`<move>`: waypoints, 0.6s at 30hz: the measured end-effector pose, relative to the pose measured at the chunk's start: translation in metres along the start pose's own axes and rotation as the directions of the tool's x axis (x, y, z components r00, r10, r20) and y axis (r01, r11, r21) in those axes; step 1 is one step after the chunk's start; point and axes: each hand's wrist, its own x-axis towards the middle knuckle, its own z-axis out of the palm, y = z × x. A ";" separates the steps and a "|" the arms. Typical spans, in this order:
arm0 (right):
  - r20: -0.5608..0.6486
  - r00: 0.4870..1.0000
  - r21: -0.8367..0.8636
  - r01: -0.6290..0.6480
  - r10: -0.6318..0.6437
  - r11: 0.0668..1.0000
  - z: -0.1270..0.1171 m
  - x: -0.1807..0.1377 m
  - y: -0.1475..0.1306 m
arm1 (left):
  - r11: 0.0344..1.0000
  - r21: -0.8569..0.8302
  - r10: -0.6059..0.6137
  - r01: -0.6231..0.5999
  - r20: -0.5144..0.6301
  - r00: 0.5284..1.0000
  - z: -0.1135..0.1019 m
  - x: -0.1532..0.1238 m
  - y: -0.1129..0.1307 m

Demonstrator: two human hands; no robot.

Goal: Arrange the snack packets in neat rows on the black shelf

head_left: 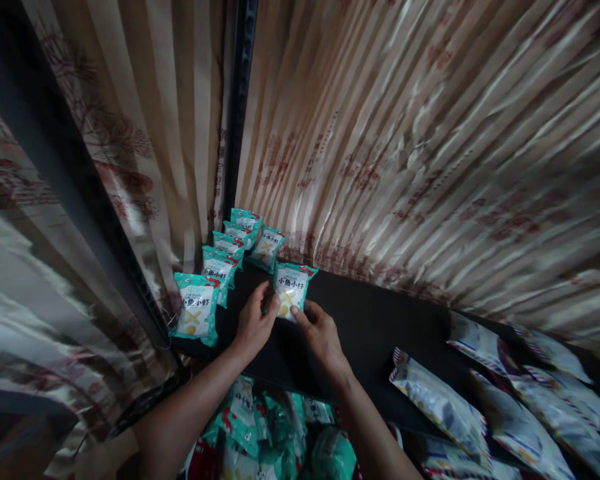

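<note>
Between my two hands is a teal and white snack bag [291, 287], held upright above the black shelf [365, 320]. My left hand [256, 317] grips its lower left side, and my right hand [320, 328] pinches its lower right side with the thumb across the front. To the left, a row of matching snack bags [217, 270] stands one behind another along the shelf's left end, the nearest one [195, 308] at the front edge. Another matching bag [267, 249] leans at the back, beside the row's far end.
Several clear and white packaged bags [440, 397] lie on the shelf's right part. Below the front edge, more teal bags [280, 427] are piled up. A dark metal post [240, 100] rises at the back corner, and pleated printed curtains [380, 133] hang behind and at the left.
</note>
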 end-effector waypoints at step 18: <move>-0.104 0.993 -0.365 0.023 -0.065 0.931 0.077 0.103 0.011 | 0.928 0.366 0.104 -0.064 -0.091 0.990 0.005 0.056 -0.018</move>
